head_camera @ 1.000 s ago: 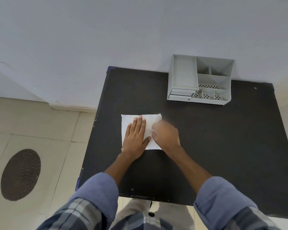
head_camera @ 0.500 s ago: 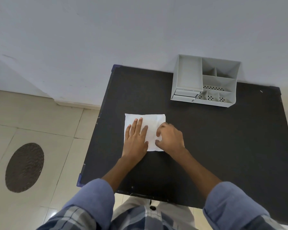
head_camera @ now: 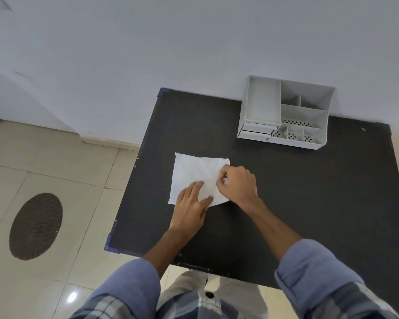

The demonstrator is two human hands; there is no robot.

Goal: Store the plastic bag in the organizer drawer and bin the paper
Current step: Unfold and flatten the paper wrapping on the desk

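Note:
A white paper sheet (head_camera: 189, 169) lies flat on the black table (head_camera: 309, 203), near its left edge. On its right half is a thin, crinkled, whitish layer that looks like the plastic bag (head_camera: 209, 173). My left hand (head_camera: 190, 208) presses flat on the sheet's lower part with its fingers spread. My right hand (head_camera: 238, 184) pinches the crinkled layer at the sheet's right edge, and the lower right corner curls up off the table. The grey desk organizer (head_camera: 318, 143) stands at the back by the wall, with two closed drawers (head_camera: 256, 132) at its front left.
The table's left edge and a blue-taped corner (head_camera: 111, 246) are close to my left arm. The tiled floor at left has a dark oval patch (head_camera: 36, 225). A white wall runs behind the table. No bin is in view.
My right hand has gone from resting on the sheet to pinching its right edge, which now lifts and wrinkles. My left hand slid down toward the sheet's lower edge.

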